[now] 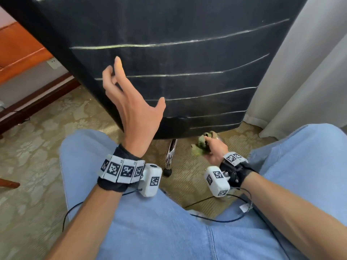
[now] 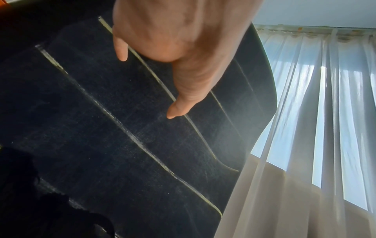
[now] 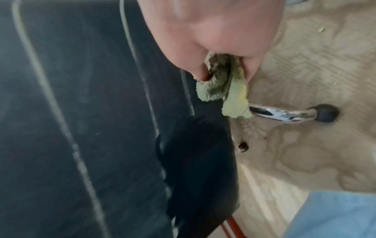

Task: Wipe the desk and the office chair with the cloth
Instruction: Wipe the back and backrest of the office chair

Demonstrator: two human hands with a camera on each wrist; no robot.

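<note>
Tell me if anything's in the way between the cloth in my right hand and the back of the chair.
Nothing visible blocks it. The right hand grips the bunched green cloth low down, just beside the bottom edge of the black chair back. The left hand is open near the chair back's left side, away from the cloth.

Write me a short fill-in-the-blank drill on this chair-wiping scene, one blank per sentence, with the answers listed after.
1. The green cloth is gripped in the person's ____ hand.
2. The left hand is raised in front of the black chair back and holds ____.
3. The chrome chair leg ends in a black ____.
4. To the right of the chair hangs a sheer white ____.

Missing words: right; nothing; caster; curtain
</note>
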